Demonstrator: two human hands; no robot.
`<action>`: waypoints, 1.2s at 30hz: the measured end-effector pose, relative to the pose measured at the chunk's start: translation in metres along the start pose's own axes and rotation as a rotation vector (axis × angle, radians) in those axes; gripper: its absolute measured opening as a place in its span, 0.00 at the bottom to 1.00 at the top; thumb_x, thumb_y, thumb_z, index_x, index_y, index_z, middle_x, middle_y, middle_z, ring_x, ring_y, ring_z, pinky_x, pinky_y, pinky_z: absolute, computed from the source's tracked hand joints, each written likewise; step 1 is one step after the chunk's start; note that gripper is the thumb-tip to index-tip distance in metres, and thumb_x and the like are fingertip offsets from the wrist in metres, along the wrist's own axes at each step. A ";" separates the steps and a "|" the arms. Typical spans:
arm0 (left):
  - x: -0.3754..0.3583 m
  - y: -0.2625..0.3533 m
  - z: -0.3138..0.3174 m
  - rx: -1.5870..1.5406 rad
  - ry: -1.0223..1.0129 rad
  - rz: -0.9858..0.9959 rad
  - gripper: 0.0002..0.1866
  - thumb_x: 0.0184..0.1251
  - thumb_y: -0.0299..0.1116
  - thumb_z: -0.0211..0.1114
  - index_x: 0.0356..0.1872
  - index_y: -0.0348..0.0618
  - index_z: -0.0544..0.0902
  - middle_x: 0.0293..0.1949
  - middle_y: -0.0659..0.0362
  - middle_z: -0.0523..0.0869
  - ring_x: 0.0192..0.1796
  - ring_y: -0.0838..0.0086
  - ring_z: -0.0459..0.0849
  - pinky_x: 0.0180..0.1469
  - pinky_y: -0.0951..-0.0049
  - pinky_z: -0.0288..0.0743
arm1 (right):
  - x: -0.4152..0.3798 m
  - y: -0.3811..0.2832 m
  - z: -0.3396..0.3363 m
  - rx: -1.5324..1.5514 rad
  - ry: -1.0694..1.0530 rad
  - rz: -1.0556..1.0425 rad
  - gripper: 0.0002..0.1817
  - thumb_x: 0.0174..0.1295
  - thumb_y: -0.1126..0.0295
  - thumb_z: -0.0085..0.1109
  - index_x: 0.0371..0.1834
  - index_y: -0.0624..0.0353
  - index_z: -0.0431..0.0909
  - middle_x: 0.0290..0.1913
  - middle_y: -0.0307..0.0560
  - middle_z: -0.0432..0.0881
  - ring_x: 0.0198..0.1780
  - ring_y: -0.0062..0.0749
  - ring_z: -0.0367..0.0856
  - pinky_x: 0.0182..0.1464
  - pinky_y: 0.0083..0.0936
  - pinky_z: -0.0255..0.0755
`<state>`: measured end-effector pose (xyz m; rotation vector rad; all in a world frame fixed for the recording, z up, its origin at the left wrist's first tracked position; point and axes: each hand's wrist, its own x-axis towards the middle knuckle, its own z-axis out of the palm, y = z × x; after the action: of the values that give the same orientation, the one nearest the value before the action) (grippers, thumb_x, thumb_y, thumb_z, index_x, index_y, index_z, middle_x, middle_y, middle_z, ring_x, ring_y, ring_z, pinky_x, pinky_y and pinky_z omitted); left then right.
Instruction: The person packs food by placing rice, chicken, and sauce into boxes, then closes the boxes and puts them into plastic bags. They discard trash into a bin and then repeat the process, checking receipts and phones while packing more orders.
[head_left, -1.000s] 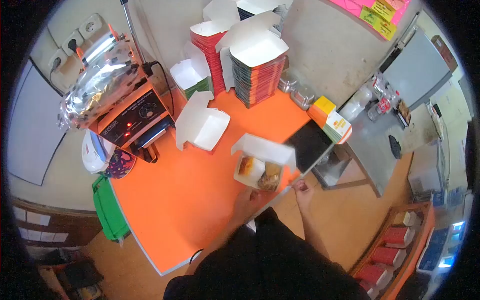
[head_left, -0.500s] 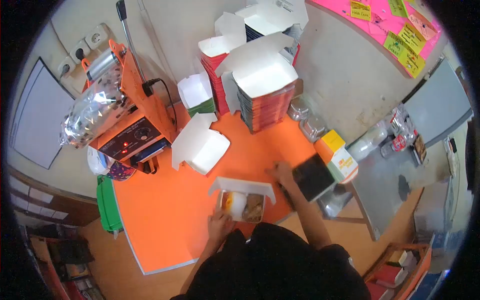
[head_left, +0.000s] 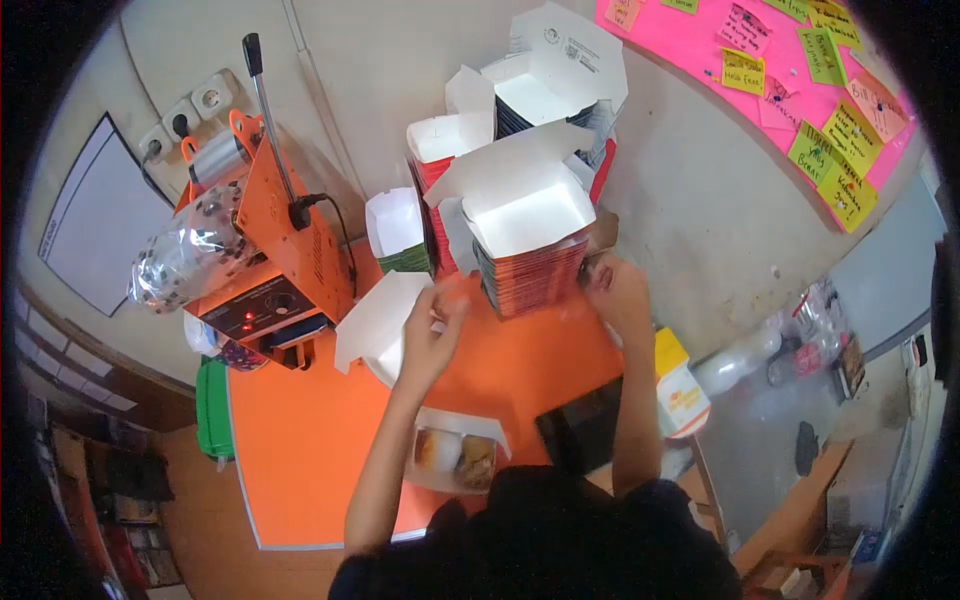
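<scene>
My left hand [head_left: 435, 325] is raised in front of the open empty white box [head_left: 378, 325], its fingers curled; whether they hold anything is hard to make out. My right hand [head_left: 615, 285] reaches to the right side of the tall stack of red boxes [head_left: 535, 275], near the clear plastic containers behind it, and its fingers are blurred. An open box with food [head_left: 455, 455] sits close to my body, with something white and something brown in it. The black flat object [head_left: 582, 428] lies beside my right forearm.
An orange sealing machine [head_left: 290, 260] with a lever stands at the left. More stacked boxes [head_left: 545, 90] stand against the wall. A yellow and white carton [head_left: 683, 395] is at the right. A green case [head_left: 213, 408] is at the table's left edge.
Both hands have moved forward, the left away from the food box, the right from beside the black object to the stack's right side. The view has shifted.
</scene>
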<state>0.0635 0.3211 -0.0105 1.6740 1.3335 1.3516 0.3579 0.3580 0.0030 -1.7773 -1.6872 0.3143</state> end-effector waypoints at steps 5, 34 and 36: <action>0.114 -0.023 0.075 0.362 0.152 0.080 0.13 0.61 0.28 0.61 0.44 0.36 0.72 0.26 0.45 0.82 0.31 0.52 0.84 0.35 0.59 0.75 | -0.013 0.039 0.013 0.241 0.051 -0.067 0.08 0.53 0.70 0.65 0.36 0.58 0.80 0.32 0.49 0.85 0.34 0.39 0.85 0.38 0.32 0.76; -0.017 -0.146 0.037 1.244 -0.291 -0.363 0.16 0.56 0.34 0.63 0.44 0.37 0.77 0.42 0.53 0.80 0.45 0.58 0.81 0.40 0.55 0.77 | 0.086 -0.094 0.133 -0.063 -0.192 -0.171 0.15 0.64 0.60 0.54 0.38 0.62 0.77 0.38 0.65 0.82 0.43 0.61 0.81 0.45 0.51 0.73; -0.014 -0.215 0.022 1.087 -0.480 -0.267 0.21 0.55 0.32 0.63 0.51 0.38 0.74 0.42 0.52 0.80 0.43 0.58 0.82 0.39 0.56 0.78 | 0.096 -0.077 0.142 0.023 -0.207 -0.225 0.13 0.64 0.62 0.52 0.40 0.62 0.76 0.39 0.70 0.80 0.44 0.66 0.79 0.46 0.53 0.73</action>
<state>0.0136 0.3781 -0.2138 2.1341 2.0192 -0.0555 0.2266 0.4875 -0.0331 -1.5632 -1.9998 0.4262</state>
